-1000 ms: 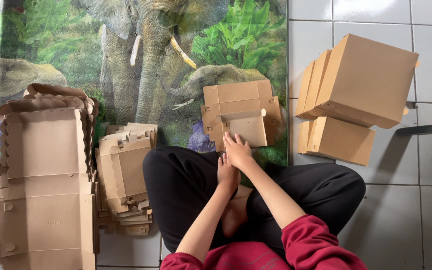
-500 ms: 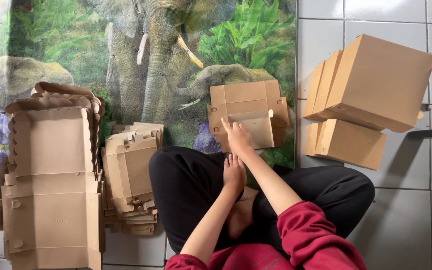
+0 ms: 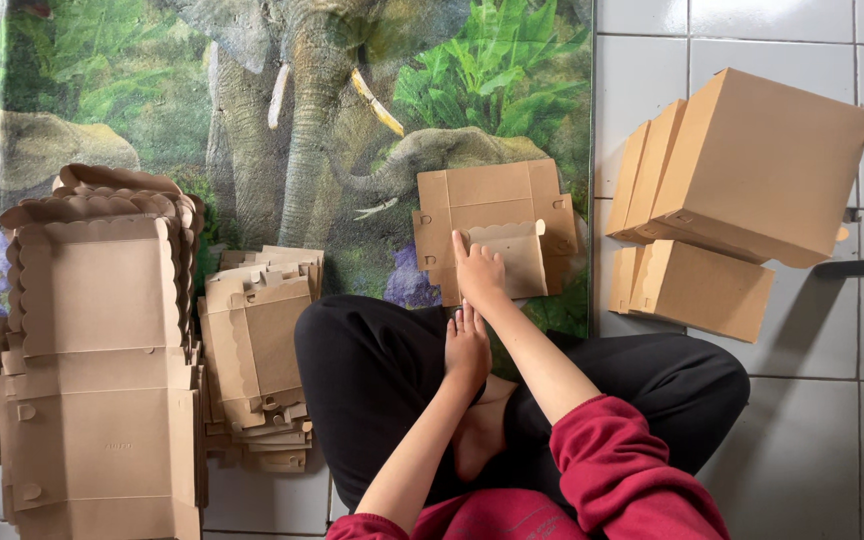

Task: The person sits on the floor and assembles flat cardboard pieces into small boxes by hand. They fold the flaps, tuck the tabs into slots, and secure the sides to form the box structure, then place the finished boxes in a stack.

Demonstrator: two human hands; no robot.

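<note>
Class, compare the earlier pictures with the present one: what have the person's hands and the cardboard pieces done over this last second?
Little changed. The right hand still presses on the flat box blank lying on the elephant mat; its place barely shifts. The left hand stays resting near the knee, holding nothing. The stacks of flat blanks and the folded boxes stayed put; only the camera view drifted slightly.
</note>
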